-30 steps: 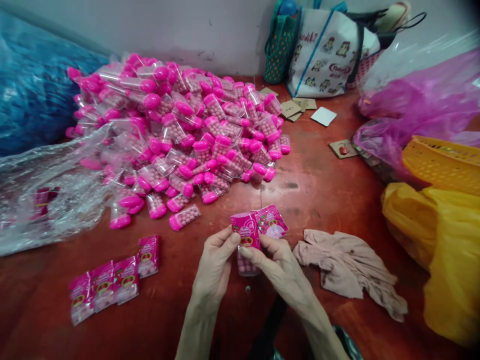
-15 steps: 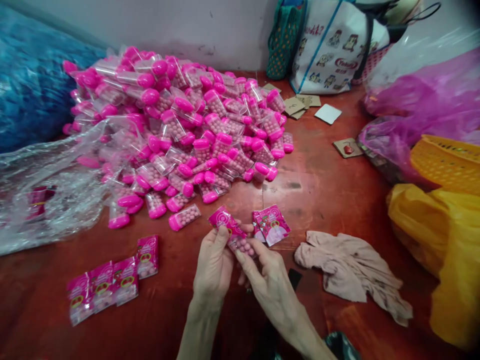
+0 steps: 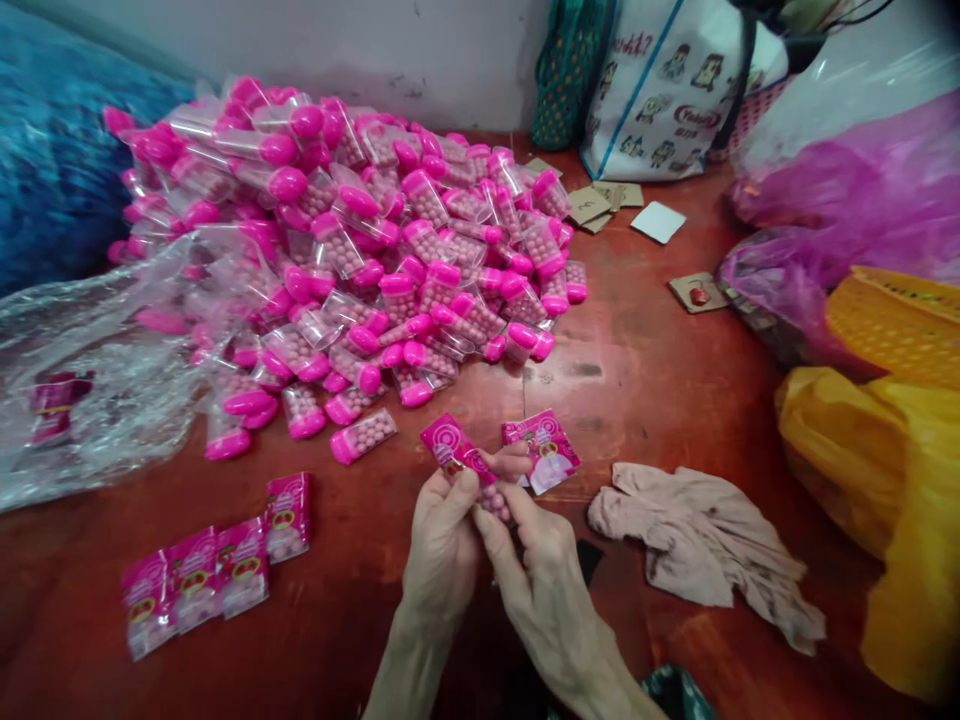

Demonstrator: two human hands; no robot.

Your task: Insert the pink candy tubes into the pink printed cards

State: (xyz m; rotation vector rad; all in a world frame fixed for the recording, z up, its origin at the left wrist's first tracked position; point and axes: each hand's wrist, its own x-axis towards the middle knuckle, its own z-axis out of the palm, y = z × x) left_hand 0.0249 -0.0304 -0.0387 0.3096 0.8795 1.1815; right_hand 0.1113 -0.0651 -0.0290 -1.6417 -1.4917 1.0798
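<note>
My left hand (image 3: 442,535) pinches a pink printed packet (image 3: 452,447) between thumb and fingers. At the packet's lower end, round pink candies (image 3: 493,500) show, and my right hand (image 3: 544,570) grips there with thumb and forefinger. Whether the candies are inside the packet or in a separate clear container, I cannot tell. Just beyond my fingers lie flat pink packets (image 3: 553,455), partly overlapping. To the left, several packets filled with candies (image 3: 196,580) rest in a short row. A pink-capped clear container of candies (image 3: 364,437) lies apart, close to the big pile.
A large heap of pink-capped candy containers (image 3: 427,285) covers the back left, beside clear plastic sheeting (image 3: 112,400) and a blue bag (image 3: 52,160). A crumpled cloth (image 3: 697,530) lies to the right, near a yellow bag (image 3: 907,540). Cardboard pieces (image 3: 592,207) and a white tote bag (image 3: 667,100) are behind.
Both hands have shifted slightly right with the packet. Less of the candies shows between my fingers now. My view has turned a little, so the heap and the row of packets appear further left.
</note>
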